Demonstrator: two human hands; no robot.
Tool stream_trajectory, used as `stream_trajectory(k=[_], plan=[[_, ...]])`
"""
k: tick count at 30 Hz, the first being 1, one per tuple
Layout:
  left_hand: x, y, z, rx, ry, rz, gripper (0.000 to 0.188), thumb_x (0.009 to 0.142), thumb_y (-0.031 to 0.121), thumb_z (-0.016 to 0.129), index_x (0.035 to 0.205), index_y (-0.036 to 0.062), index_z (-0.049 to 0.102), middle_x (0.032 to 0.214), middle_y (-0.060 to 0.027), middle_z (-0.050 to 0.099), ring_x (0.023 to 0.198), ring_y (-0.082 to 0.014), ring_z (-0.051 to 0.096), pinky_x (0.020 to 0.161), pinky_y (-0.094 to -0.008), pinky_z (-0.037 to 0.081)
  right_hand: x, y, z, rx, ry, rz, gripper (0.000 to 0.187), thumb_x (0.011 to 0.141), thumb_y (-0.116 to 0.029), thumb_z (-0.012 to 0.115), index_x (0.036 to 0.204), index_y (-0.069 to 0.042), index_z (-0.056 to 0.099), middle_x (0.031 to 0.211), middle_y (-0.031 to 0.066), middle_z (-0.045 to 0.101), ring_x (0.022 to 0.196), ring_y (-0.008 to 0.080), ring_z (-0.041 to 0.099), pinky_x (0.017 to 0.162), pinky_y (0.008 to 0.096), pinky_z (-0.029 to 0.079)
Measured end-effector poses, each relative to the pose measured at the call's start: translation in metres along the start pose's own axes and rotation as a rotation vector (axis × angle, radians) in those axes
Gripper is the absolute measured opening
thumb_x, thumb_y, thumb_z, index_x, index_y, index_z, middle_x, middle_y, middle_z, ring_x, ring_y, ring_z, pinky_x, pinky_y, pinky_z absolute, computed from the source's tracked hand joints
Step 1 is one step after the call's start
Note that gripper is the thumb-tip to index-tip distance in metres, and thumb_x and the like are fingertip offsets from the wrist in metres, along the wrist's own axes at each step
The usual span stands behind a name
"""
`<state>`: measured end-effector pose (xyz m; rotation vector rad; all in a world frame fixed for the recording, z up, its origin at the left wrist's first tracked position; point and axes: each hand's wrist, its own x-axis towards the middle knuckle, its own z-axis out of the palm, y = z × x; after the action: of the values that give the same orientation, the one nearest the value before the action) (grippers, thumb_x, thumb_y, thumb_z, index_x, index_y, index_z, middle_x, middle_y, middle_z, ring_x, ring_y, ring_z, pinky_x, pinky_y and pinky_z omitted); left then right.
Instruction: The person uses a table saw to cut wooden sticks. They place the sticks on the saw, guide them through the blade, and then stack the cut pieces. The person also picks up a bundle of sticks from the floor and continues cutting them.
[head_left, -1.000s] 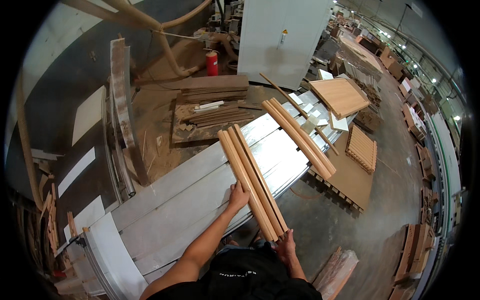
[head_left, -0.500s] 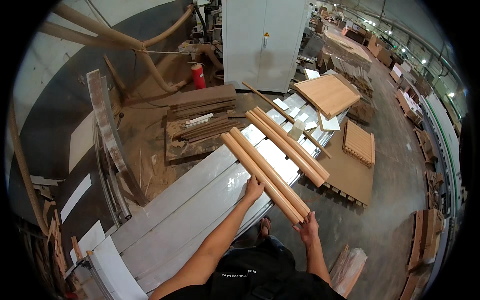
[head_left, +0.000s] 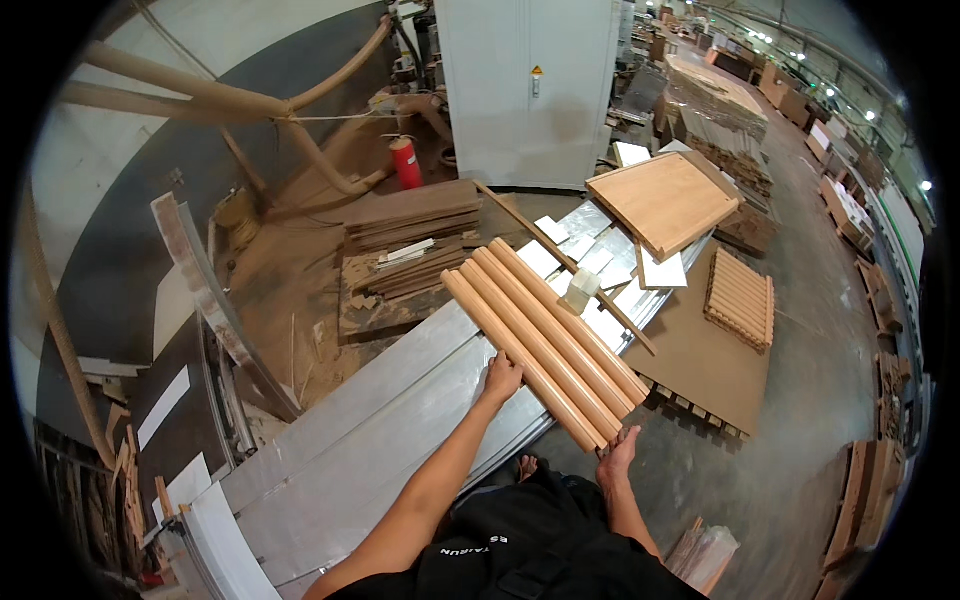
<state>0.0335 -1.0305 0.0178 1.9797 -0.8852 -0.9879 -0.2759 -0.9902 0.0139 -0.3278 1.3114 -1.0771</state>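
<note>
Two pale wooden mouldings with rounded ridges lie side by side across the metal table. My left hand (head_left: 503, 379) is closed on the long near edge of the near moulding (head_left: 535, 360), thumb on top, fingers partly hidden under it. At that moulding's right end, my right hand (head_left: 618, 453) grips the end from below, thumb up. The far moulding (head_left: 565, 325) sits against it, with no visible gap between them. Neither hand touches the far one.
The long metal table (head_left: 370, 440) runs diagonally. White offcuts (head_left: 598, 260), a thin wooden strip (head_left: 530, 228) and a flat wooden panel (head_left: 660, 200) lie at its far end. More ridged pieces (head_left: 740, 298) are stacked on a brown board (head_left: 690, 370) at right. A fire extinguisher (head_left: 406, 163) stands behind.
The near moulding has moved away from me and to the right, closing the gap to the far one. Both hands have travelled with it. My view has shifted slightly.
</note>
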Motion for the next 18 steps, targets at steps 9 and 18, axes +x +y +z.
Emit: stream_trajectory(k=[9,18], plan=[[0.002,-0.041,0.007,-0.102,0.121,0.143,0.062,0.090,0.021,0.069,0.143,-0.0003,0.045,0.117,-0.0207,0.056,0.092,-0.0277,0.066,0.086,-0.0392,0.055,0.037,0.018,0.042,0.266,-0.038,-0.122,0.076,0.103,-0.065,0.037,0.153,-0.007,0.035,0.147,0.0162,0.051,0.125,0.0338,0.058,0.103,0.0482,0.050],[-0.002,-0.023,0.001,-0.192,0.096,0.117,0.056,0.092,0.009,0.066,0.145,0.0002,0.046,0.100,-0.0111,0.060,0.092,-0.0204,0.064,0.081,-0.0320,0.054,0.065,-0.008,0.030,0.282,0.045,-0.119,0.083,0.101,-0.070,0.036,0.154,-0.006,0.033,0.150,0.0168,0.046,0.129,0.0344,0.054,0.107,0.0484,0.046]])
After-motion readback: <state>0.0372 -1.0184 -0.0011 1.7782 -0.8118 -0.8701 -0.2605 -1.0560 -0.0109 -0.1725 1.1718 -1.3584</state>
